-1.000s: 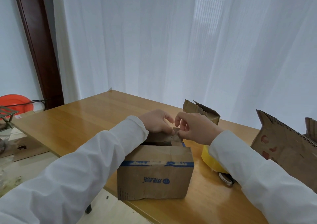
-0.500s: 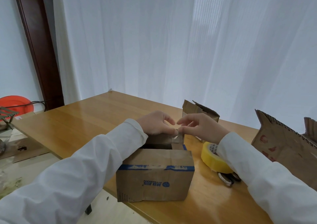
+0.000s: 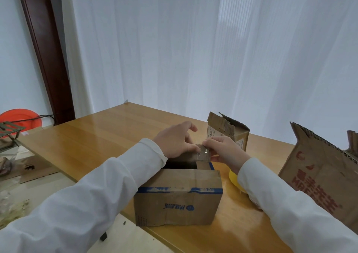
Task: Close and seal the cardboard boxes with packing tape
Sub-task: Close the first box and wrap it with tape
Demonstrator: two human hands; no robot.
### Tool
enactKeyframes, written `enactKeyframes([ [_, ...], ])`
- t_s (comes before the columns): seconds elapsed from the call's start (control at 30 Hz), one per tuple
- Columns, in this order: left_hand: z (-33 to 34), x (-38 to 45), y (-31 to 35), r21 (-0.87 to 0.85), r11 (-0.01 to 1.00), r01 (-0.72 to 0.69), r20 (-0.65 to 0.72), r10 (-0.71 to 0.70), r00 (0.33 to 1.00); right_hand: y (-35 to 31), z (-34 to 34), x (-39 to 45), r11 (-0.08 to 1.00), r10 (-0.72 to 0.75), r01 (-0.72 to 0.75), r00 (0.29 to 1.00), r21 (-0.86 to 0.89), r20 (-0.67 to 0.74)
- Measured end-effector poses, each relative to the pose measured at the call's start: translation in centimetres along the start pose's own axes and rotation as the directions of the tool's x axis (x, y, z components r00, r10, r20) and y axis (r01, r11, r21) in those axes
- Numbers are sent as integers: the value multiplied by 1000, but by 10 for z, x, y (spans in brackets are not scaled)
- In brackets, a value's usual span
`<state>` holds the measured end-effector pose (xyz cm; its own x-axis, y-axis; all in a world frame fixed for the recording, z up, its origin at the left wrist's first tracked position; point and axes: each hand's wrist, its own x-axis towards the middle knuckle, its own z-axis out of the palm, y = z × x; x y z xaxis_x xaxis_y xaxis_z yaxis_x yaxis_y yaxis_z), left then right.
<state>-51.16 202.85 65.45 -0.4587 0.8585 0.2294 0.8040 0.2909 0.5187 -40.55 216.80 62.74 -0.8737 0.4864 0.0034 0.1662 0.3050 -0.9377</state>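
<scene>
A small brown cardboard box (image 3: 178,200) with a blue stripe stands near the table's front edge, its near flap folded down and a dark gap open behind it. My left hand (image 3: 175,139) holds down the far flap. My right hand (image 3: 225,152) pinches a short piece of clear tape (image 3: 204,153) against the raised flap at the box's right rear corner. A yellow tape roll (image 3: 235,181) lies on the table right of the box, mostly hidden by my right sleeve.
A second small open box (image 3: 228,130) stands behind my right hand. A large box (image 3: 317,173) with red print fills the right edge. The wooden table (image 3: 108,136) runs left and back to white curtains. An orange basin (image 3: 20,117) sits on the floor at far left.
My right hand has drawn slightly right and now pinches the tape on the flap corner. The left hand stays on the far flap. The view tilted a little.
</scene>
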Motion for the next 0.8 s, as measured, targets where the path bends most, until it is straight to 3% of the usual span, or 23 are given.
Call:
enactKeyframes([
  [0.13,-4,-9,3,337,923,-186,-147,247,958,0,0,-4,996,22,-24,999,87,29],
  [0.27,1,-7,5,508,808,-299,-112,407,907,0,0,-7,981,57,-63,998,185,39],
  [0.4,3,-2,2,482,843,-241,-109,330,938,6,-2,-11,980,7,-6,1000,199,-8],
  [0.53,4,-1,3,383,906,-181,-123,244,962,12,-8,-14,979,-189,194,978,64,-88],
  [0.63,5,-1,4,341,926,-161,-110,209,972,13,-10,-13,976,-206,213,969,42,-136],
  [0.73,5,-1,4,311,939,-144,-94,181,979,11,-10,-10,977,-214,214,970,-14,-118],
  [0.8,5,-1,5,278,955,-105,-87,134,987,10,-13,-9,946,-288,274,956,-171,-61],
])
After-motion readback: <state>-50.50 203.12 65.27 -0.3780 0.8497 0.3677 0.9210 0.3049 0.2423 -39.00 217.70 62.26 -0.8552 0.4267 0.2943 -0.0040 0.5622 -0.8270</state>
